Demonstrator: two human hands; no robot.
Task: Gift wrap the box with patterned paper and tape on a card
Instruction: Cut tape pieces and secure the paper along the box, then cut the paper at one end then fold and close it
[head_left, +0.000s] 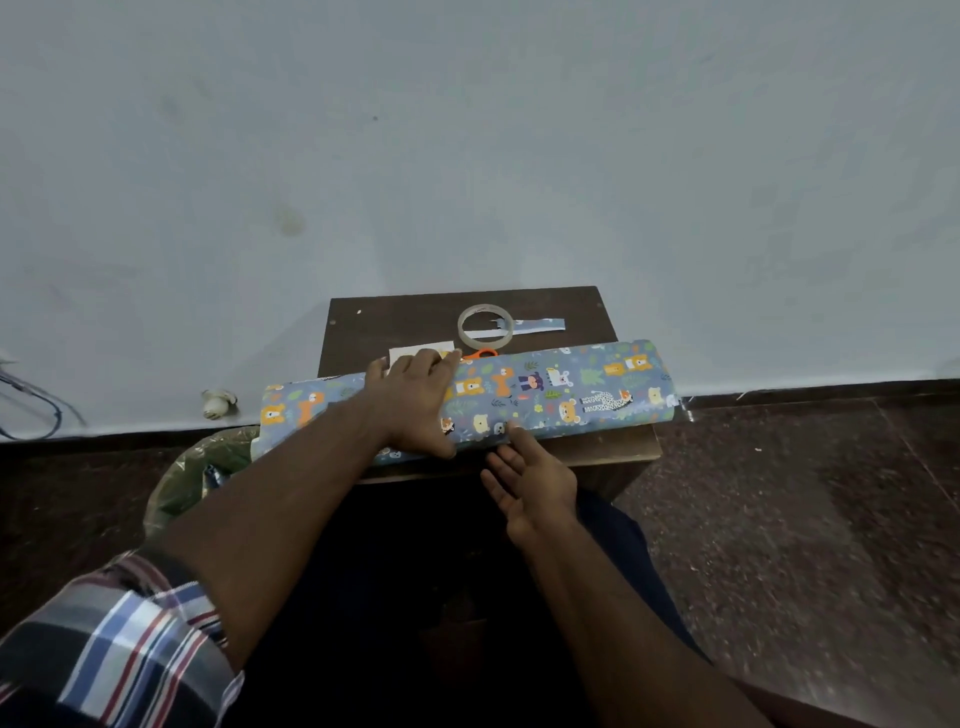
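**A:** While your left hand (415, 395) lies flat across the patterned paper (561, 387), fingers spread and pressing rather than gripping, you have the bundle pinned on the small dark table (415, 312). It lies lengthwise across the near half, both ends hanging past the table's sides.

**B:** And my right hand (535, 483)?

**A:** Open, palm up, holding nothing; one fingertip just meets the paper's near edge. I cannot see the box itself, so I take it to be under the paper.

**B:** How will the paper behave?

**A:** My guess is light and thin, a little glossy, so it will slide on the wood and spring back open if you let go. It creases easily and can tear at the edge. Keep the flat palm on top as your anchor, and take the near edge between thumb and fingers close to the middle, not at the unsupported overhanging ends.

**B:** What sits around it?

**A:** Just behind the paper, a tape roll (485, 326) lies over a cut strip of paper (540, 326). An orange scissor handle (480, 354) peeks out at the far edge, and a white card (402, 352) lies partly under your left fingertips. Reaching for tape means crossing the bundle, which could shift it. A bin with a green bag (202, 467) stands below the left overhang, so that end could droop into it
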